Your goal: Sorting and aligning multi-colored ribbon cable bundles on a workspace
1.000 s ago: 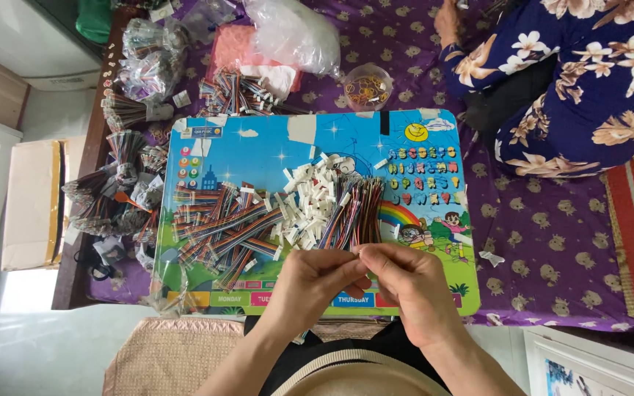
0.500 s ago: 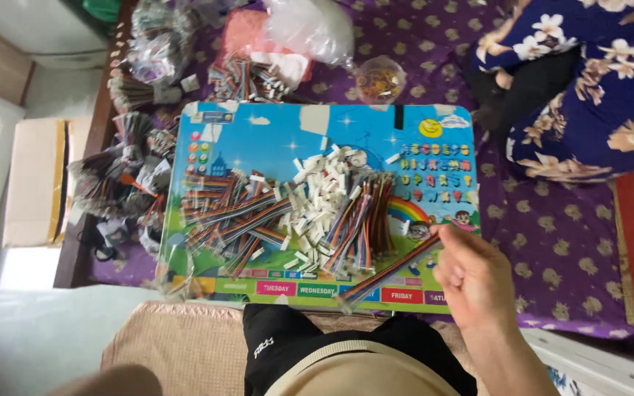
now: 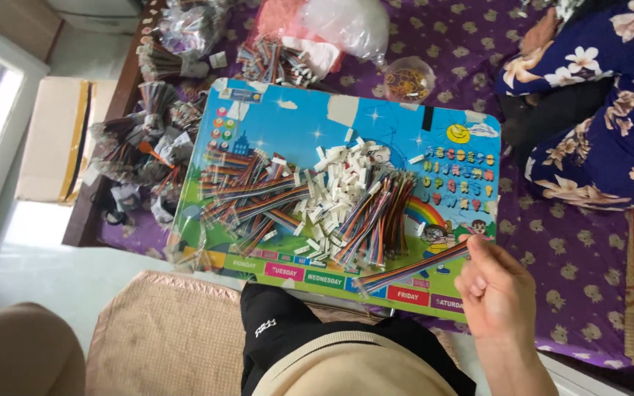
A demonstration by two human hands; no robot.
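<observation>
My right hand [image 3: 499, 295] is closed on one end of a flat bundle of multicolour wires [image 3: 412, 268], at the front right corner of a colourful cartoon board [image 3: 376, 121]. The bundle's free end reaches left over the board's front edge. A heap of small white connectors [image 3: 337, 192] lies in the middle of the board. Fanned wire bundles [image 3: 249, 196] lie to its left, and a further wire bundle [image 3: 379, 216] lies to its right. My left hand is out of view.
Another person in a dark floral garment [image 3: 599, 110] sits at the back right on the purple patterned cloth [image 3: 559, 242]. A clear bowl of rubber bands [image 3: 407, 78] and plastic bags [image 3: 346, 26] lie behind the board. More bagged wires [image 3: 137, 150] and a cardboard box [image 3: 53, 139] sit at the left.
A second ago both hands worked a wire bundle at the board's front edge. My left hand has dropped out of view and my right hand has carried the bundle to the right.
</observation>
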